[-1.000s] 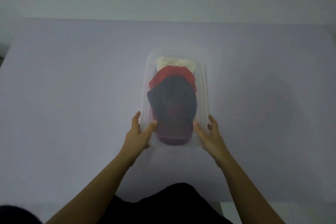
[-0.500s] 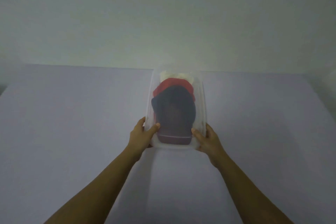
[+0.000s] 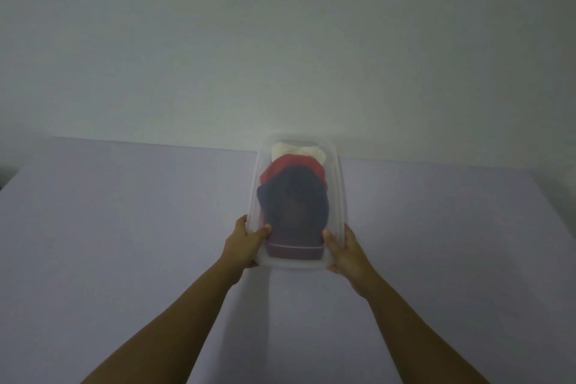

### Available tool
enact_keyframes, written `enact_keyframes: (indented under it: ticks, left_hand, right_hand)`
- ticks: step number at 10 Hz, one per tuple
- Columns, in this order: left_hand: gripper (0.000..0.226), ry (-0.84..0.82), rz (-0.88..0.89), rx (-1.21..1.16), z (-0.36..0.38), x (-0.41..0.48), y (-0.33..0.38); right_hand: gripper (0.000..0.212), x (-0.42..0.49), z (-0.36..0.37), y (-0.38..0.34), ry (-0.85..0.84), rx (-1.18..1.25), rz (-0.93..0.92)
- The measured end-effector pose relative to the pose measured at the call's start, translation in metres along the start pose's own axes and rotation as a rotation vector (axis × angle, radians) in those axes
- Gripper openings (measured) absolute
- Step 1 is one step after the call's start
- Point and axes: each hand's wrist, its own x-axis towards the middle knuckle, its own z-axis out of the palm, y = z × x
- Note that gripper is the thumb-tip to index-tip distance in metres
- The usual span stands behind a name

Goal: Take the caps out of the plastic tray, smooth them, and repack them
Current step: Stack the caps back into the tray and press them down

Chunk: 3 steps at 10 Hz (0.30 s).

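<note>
Hands hold the near end of the plastic tray, one at each corner; the left hand clasps the left corner with its thumb hooked over the rim and its fingers against the outer wall; the right hand clasps the right corner in the same way, thumb on the rim, fingers outside. Both forearms reach forward from the bottom edge of the view. The tray is clear and cloudy, long and narrow with rounded corners, its long axis pointing away from the person; the caps lie inside it in an overlapping row; a dark navy cap is nearest, with a maroon brim at the near wall; a red cap shows behind it; a cream cap sits at the far end. The tray is over the middle of the pale lilac bench, its far end crossing the bench's back edge in the view; whether it rests on the bench or is lifted I cannot tell. A plain grey-white wall rises behind.
</note>
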Motion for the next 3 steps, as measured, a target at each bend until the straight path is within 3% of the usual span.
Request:
enact_keyframes:
  ticks: [1,2,3]
  left_hand:
    - [0.081,0.094,0.044,0.135,0.006,-0.001,0.002]
    - [0.075,0.279,0.274,0.402,0.016,-0.02,0.012]
    - [0.064,0.273,0.433,0.516,0.018,-0.031,0.013]
  right_hand:
    - [0.086,-0.004,0.002,-0.004,0.089,-0.184,-0.056]
    - [0.07,-0.025,0.003,-0.02,0.235,-0.472,-0.158]
    - [0.063,-0.039,0.004,-0.026,0.28,-0.632,-0.25]
